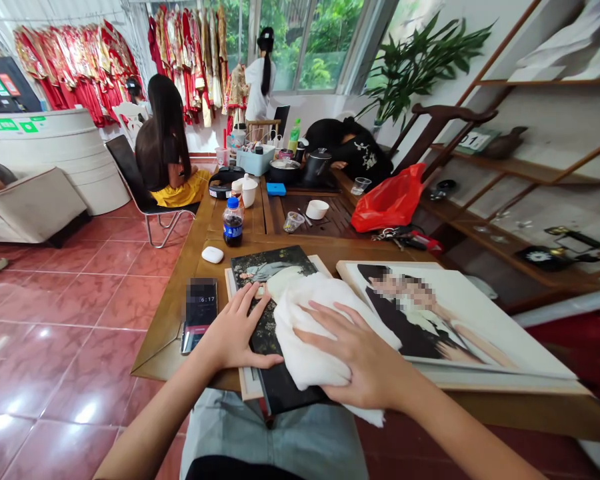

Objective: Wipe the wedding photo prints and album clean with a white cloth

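Note:
A dark glossy photo print (273,267) lies on a wooden table (180,293) in front of me, stacked on a white-bordered one. My left hand (235,330) rests flat on its left edge, fingers spread, holding it down. My right hand (360,360) presses flat on a white cloth (305,313) that covers the print's right part. A large framed portrait (460,327) lies just to the right of the cloth.
A phone (200,313) and a white earbud case (213,255) lie left of the print. Behind stand a cola bottle (233,223), cups, a kettle and a red plastic bag (387,200). Other people sit at the table's far end. Wooden shelves run along the right.

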`<state>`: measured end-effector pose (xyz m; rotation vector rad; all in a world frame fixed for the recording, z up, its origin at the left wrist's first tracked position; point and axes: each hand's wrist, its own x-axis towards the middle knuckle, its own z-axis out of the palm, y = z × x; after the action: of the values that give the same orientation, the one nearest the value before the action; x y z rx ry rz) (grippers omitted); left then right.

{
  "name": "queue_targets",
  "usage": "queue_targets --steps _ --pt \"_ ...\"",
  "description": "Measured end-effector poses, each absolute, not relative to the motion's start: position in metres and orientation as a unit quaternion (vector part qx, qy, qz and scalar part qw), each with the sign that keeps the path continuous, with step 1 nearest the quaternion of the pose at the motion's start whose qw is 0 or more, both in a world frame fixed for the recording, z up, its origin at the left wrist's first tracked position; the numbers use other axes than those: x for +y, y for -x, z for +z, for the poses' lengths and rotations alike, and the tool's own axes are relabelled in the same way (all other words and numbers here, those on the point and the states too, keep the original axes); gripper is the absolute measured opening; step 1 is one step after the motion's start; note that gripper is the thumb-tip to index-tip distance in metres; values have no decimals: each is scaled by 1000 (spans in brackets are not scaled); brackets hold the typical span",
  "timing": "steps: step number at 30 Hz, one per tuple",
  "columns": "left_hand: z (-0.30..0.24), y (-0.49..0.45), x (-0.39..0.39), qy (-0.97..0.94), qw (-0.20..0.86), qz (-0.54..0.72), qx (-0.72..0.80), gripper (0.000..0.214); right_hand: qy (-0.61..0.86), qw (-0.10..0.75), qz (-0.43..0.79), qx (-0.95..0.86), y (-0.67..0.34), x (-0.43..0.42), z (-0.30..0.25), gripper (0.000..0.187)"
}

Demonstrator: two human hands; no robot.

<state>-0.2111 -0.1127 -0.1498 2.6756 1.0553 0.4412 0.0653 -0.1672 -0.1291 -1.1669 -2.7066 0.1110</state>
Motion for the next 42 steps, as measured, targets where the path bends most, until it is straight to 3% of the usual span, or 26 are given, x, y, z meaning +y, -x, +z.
queue_targets --steps 18,36,42 --pt "-148 212 -113 -910 133 156 360 112 506 115 15 -855 -43 -28 -127 69" --pt "-153 212 -113 -904 145 179 360 113 462 107 9 -881 -79 -163 -140 72" --pt "-153 212 -113 -906 149 180 353 112 464 99 5 -880 -80 -156 -140 74"
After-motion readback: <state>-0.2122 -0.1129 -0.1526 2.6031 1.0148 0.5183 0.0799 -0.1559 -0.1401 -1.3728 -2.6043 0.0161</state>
